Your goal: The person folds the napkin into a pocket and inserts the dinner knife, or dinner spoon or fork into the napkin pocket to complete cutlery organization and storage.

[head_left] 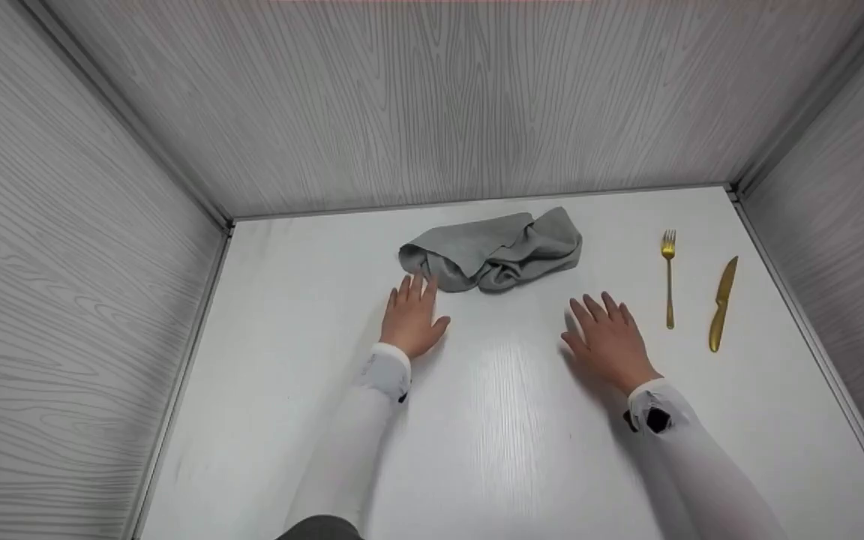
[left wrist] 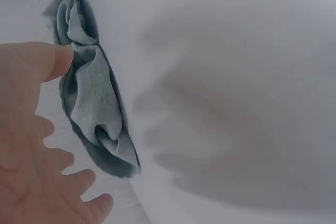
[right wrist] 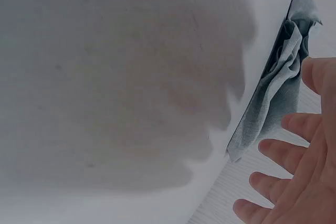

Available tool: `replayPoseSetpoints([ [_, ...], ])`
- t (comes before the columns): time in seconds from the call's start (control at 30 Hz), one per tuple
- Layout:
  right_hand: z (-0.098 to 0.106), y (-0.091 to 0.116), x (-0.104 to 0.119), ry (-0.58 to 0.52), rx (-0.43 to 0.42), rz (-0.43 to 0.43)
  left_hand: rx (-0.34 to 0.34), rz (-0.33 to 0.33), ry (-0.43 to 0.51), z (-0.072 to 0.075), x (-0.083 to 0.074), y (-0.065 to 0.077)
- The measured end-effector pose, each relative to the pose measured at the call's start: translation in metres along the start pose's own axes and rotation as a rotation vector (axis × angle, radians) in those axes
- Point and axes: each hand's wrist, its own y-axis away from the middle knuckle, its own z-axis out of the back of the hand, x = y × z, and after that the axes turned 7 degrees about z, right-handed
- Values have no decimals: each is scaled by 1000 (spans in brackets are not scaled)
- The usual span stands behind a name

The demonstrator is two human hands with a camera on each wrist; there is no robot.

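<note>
A crumpled grey cloth [head_left: 492, 251] lies near the back of the white table, its folds bunched toward the right and front. My left hand [head_left: 412, 321] is spread palm down over the table, its fingertips overlapping the cloth's left front edge in the head view. In the left wrist view the cloth [left wrist: 97, 95] shows beyond the thumb. My right hand [head_left: 610, 337] hovers with fingers spread, to the right of and nearer than the cloth, its shadow beneath it. The right wrist view shows the cloth [right wrist: 278, 77] past the fingertips. Neither hand holds anything.
A gold fork [head_left: 670, 281] lies right of the cloth, tines toward the back. Further right is a gold knife [head_left: 722, 304], slightly slanted. Grey wood-grain panels [head_left: 432, 105] enclose the white table [head_left: 289, 300] at the back and both sides.
</note>
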Motion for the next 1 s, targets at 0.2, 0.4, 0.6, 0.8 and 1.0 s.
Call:
replayPoseSetpoints([
  [0.2, -5, -9, 16, 20, -21, 68, 4, 8, -82, -4, -5, -43],
  [0.4, -8, -22, 33, 27, -16, 117, 43, 66, -74, -16, 3, -59],
  [0.6, -11, -35, 39, 9, 16, 133, 47, 113, -86, -26, -4, -48],
  [0.8, -15, -55, 43, -21, 29, 126, -34, 122, -90, -22, -14, -31],
  [1.0, -22, -79, 52, -46, 30, 113, -132, 84, -109, -31, -14, -11],
])
